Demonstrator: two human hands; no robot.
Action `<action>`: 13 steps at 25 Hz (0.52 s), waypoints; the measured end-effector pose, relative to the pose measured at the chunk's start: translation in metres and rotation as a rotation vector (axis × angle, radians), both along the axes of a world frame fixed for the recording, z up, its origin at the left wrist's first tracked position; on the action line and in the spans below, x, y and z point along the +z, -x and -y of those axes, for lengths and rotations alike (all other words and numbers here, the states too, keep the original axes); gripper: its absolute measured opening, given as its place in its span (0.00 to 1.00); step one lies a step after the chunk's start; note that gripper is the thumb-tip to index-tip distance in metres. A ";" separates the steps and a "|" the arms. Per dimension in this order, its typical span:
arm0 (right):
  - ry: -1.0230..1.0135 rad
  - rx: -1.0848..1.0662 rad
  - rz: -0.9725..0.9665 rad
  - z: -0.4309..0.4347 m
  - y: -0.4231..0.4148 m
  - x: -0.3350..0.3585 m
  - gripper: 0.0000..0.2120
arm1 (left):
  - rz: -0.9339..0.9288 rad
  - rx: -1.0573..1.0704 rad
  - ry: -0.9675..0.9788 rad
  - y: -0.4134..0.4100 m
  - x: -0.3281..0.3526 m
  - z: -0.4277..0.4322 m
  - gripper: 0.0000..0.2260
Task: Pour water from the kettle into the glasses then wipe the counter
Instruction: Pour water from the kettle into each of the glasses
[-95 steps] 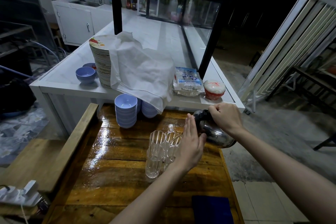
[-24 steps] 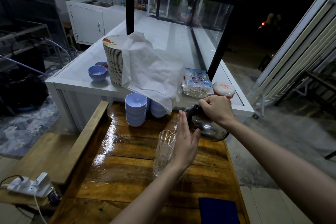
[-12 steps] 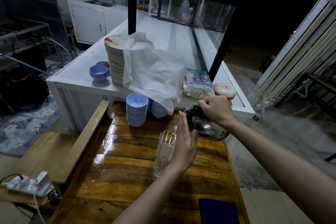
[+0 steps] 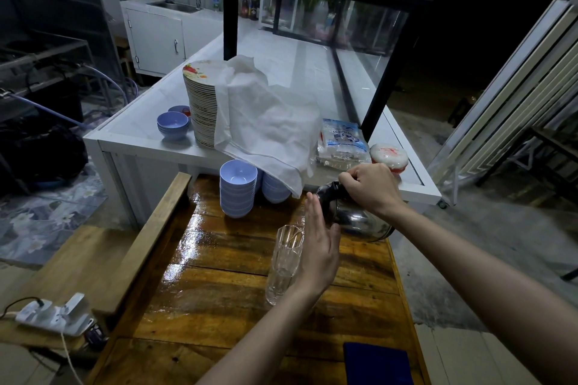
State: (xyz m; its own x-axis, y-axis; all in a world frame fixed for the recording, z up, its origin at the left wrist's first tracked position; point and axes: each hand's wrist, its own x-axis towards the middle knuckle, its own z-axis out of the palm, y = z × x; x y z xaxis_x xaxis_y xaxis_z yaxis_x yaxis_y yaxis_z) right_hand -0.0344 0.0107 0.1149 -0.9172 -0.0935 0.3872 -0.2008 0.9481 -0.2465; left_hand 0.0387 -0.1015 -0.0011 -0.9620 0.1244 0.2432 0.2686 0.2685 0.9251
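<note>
The left hand [image 4: 319, 247] is flat and unclenched, fingers straight and together, its palm against the right side of the glass [image 4: 283, 262]; it grips nothing. The right hand [image 4: 370, 189] is clenched on the dark handle of the kettle [image 4: 353, 217], which is tipped toward the glass, just beyond the left fingertips. The spout is hidden behind the left hand, so any stream cannot be seen.

Nearest, a dark blue cloth [image 4: 377, 364] lies flat at the counter's near right edge. The counter [image 4: 219, 297] is of glossy, wet-looking wooden planks. The glass is tall, clear and faceted, upright at mid-counter. The kettle is rounded, shiny metal, over the right edge. To the left, a white power strip [image 4: 53, 316] sits on a lower wooden ledge.

Farther back, stacked pale blue bowls [image 4: 237, 189] stand at the counter's far end. Behind them is a white table [image 4: 140, 131] with a tall stack of plates [image 4: 201, 103], partly draped by a crumpled white sheet [image 4: 266, 122] that hangs over the edge above the bowls.
</note>
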 end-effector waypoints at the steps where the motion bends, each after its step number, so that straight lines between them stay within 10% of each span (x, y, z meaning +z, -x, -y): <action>1: -0.006 0.007 0.004 0.000 0.000 0.000 0.23 | 0.000 0.001 -0.001 0.000 0.000 0.000 0.29; 13: -0.066 0.066 0.004 0.011 -0.002 0.007 0.23 | 0.012 0.023 -0.024 -0.003 -0.003 0.002 0.30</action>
